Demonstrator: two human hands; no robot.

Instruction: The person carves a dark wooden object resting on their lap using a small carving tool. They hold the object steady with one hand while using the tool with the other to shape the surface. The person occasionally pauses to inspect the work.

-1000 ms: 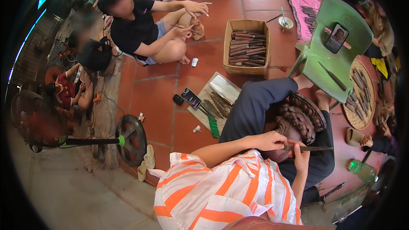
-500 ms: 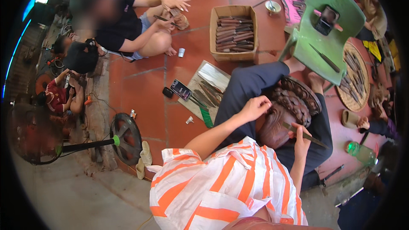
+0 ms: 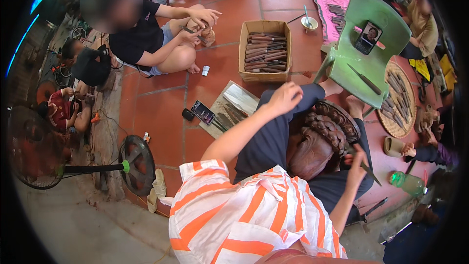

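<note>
On the left I see a black phone with a lit screen (image 3: pixel 203 112) at the edge of a flat pale board (image 3: pixel 220 103) with thin metal tools (image 3: pixel 234 112) on it. Next comes a square brown cardboard box (image 3: pixel 264 76), full of tools with wooden handles.

My left hand (image 3: pixel 287 99) has nothing in it that I can see, and its fingers are a bit bent. It is over the leg in dark blue cloth (image 3: pixel 261 139), up and to the left of a big, round, dark brown wood carving (image 3: pixel 311 151). There is a good gap between them. The carving sits between the two legs (they make a snug little pen), so the room around its sides is tight.

My right hand (image 3: pixel 356 162) is just beside the carving's right side, closed around a long, flat, dark metal tool (image 3: pixel 373 177). I cannot tell if the tool touches the wood. Near the carving's top right is the front edge of a green plastic chair (image 3: pixel 342 71).
</note>
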